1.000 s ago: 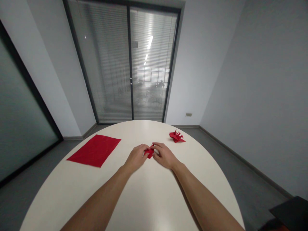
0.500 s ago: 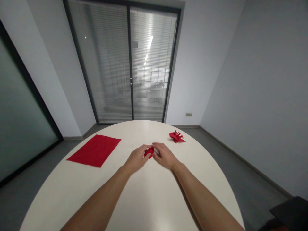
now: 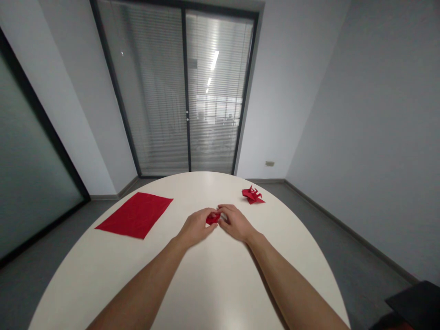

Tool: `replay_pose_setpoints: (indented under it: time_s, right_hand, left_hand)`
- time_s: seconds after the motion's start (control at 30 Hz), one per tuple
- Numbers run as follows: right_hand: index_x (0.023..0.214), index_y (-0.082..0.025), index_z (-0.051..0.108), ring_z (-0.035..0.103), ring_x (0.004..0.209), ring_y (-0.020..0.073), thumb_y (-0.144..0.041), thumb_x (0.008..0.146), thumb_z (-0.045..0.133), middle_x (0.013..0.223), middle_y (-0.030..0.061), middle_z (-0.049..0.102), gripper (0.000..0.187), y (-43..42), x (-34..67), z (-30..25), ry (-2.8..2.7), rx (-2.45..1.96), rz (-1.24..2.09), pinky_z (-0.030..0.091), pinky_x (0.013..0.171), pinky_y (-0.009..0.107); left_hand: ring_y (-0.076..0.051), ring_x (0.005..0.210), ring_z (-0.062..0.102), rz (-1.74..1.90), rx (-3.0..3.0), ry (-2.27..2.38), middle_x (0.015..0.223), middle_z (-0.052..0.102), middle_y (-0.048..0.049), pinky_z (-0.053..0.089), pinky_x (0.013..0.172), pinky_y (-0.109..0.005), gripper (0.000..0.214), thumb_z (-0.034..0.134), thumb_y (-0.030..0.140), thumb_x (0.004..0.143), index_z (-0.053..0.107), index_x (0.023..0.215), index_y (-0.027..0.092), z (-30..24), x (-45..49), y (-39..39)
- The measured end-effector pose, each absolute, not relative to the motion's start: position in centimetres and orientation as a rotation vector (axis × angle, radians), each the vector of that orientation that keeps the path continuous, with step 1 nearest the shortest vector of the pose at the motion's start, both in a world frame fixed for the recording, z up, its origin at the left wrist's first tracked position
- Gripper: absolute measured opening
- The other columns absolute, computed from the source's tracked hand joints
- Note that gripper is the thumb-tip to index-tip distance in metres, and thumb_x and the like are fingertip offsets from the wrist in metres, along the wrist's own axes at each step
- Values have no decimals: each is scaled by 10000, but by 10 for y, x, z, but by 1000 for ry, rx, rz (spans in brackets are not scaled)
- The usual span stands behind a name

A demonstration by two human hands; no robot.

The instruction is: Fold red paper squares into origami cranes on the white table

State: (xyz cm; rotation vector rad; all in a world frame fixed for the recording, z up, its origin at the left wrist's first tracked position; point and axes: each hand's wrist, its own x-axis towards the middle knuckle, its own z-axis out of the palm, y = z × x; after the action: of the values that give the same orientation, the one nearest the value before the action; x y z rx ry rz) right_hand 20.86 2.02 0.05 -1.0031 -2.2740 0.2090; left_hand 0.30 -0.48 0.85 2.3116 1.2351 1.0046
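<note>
In the head view, a small folded piece of red paper [image 3: 212,221] is at the middle of the round white table [image 3: 206,284], between the person's two hands. The left hand [image 3: 196,226] grips it from the left, fingers along its far side and the thumb along its near side. The right hand [image 3: 236,222] is curled at the paper's right end, its fingertips close to the left hand's; whether it pinches the paper or merely steadies it cannot be told, as the fingers hide the contact. To the left, well apart from the hands, a square red paper sheet [image 3: 135,215] lies flat. On the far right of the tabletop rests red origami [image 3: 252,195] with pointed tips, crane-like in shape. Beyond the table's far edge stands a dark-framed glass partition [image 3: 216,137] with horizontal blinds.
</note>
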Motion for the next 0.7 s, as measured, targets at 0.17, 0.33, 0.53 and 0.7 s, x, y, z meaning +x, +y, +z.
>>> replay_pose_setpoints:
  time_s: [0.17,0.33,0.53,0.7]
  right_hand:
    - [1055,-194,678,585,1205,256,-144,885,601,1266,122,668,193,19,208,2,-2283,-991,210,453,1054,439]
    - [1006,-214,681,598,1159,242,-149,914,596,1179,88,694,142,20,208,2,-2272,-961,228,467,1006,414]
    - [954,-219,722,596,1017,232,-196,942,614,1064,81,681,111,18,209,11,-2255,-969,192,476,907,381]
    - [963,-222,754,569,893,224,-216,947,627,912,67,662,128,16,208,20,-2280,-989,77,440,798,352]
  left_hand:
    - [-207,984,671,980,2377,1289,1105,723,-27,512,872,-317,359,706,248,829,635,1181,252,6,2,-3]
    - [-226,998,658,968,2405,1386,1093,716,-56,506,873,-331,294,670,294,871,644,1157,229,0,2,0]
    - [-233,995,654,968,2391,1442,1084,718,-56,497,864,-337,241,665,276,879,652,1116,231,0,1,2]
    - [-232,976,660,981,2368,1497,1065,728,-47,485,834,-325,210,648,233,882,657,1092,239,2,0,3]
